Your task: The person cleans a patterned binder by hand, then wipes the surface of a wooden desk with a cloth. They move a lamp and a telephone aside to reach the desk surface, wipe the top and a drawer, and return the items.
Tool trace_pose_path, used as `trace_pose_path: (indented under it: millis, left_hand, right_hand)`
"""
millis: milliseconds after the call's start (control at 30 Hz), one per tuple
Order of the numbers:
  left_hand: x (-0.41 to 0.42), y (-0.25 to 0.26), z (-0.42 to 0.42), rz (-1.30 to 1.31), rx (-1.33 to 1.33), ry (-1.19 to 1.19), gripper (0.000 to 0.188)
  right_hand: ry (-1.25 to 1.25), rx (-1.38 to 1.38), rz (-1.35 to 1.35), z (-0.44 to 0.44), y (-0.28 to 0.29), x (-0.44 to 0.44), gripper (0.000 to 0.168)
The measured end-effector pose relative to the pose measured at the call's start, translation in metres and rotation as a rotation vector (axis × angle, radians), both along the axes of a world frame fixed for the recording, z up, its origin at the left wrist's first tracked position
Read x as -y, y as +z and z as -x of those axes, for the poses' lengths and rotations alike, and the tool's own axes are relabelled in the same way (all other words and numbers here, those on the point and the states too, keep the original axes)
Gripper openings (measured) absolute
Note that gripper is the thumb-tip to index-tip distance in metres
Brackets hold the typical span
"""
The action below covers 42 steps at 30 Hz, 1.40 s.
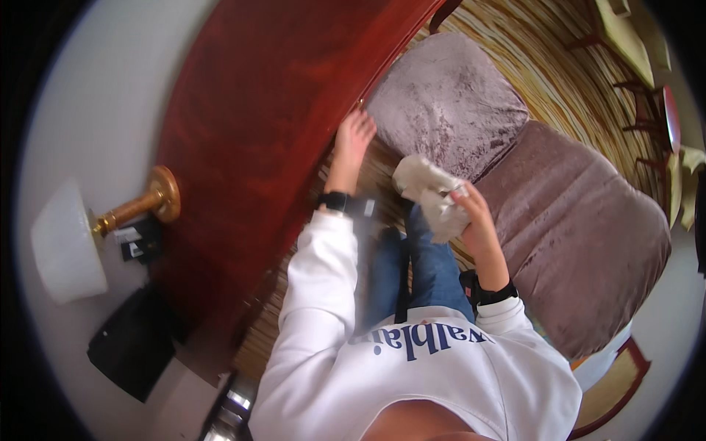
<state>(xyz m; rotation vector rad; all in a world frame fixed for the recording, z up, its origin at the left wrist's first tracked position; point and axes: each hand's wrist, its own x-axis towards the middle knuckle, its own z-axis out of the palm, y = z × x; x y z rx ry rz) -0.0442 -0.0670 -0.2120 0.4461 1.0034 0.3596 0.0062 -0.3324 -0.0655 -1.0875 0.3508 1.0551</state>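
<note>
My left hand is at the front edge of a dark red wooden desk, just below a small drawer knob. Its fingers are slightly apart and hold nothing I can see; whether they touch the desk front is unclear. A crumpled light-grey cloth hangs from my right hand, pinched between thumb and fingers. That hand is above my lap, beside a chair in a mauve velvet cover. The chair's other cushioned part lies farther off, close to the desk edge.
A table lamp with a wooden base and white shade is at the desk's left side. Near it are a small black item with white labels and a large black panel. Striped carpet covers the floor; more chairs stand at upper right.
</note>
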Motion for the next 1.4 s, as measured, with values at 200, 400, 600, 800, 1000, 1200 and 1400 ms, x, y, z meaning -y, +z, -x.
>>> trace_pose_path:
  millis: [200, 400, 600, 800, 1000, 1200, 1400]
  left_hand:
    - [0.009, -0.004, -0.039, -0.330, -0.051, 0.022, 0.012]
    - [0.096, 0.004, -0.045, -0.437, -0.140, 0.028, 0.016]
    - [0.203, 0.045, 0.024, -0.539, 0.021, -0.766, 0.050]
    - [0.159, 0.116, 0.103, -1.298, -0.373, -0.317, 0.011]
    - [0.145, 0.059, 0.155, -0.250, -0.394, -0.072, 0.061]
    - [0.159, 0.024, 0.141, -0.177, -0.266, -0.205, 0.050]
    - [0.208, 0.027, 0.145, -0.303, -0.267, -0.381, 0.056]
  right_hand:
    - [-0.303, 0.107, 0.041, -0.055, 0.001, 0.008, 0.037]
    - [-0.219, 0.526, 0.208, -0.085, 0.009, 0.012, 0.030]
    - [-0.006, 1.335, 0.540, -0.134, -0.023, 0.001, 0.026]
    - [0.347, 1.896, 0.769, -0.164, -0.091, -0.023, 0.029]
    - [0.764, 1.846, 0.367, -0.026, -0.080, -0.018, 0.030]
    - [0.946, 1.722, 0.149, 0.067, -0.061, -0.003, 0.023]
    - [0.999, 1.625, 0.136, 0.063, -0.054, 0.058, 0.030]
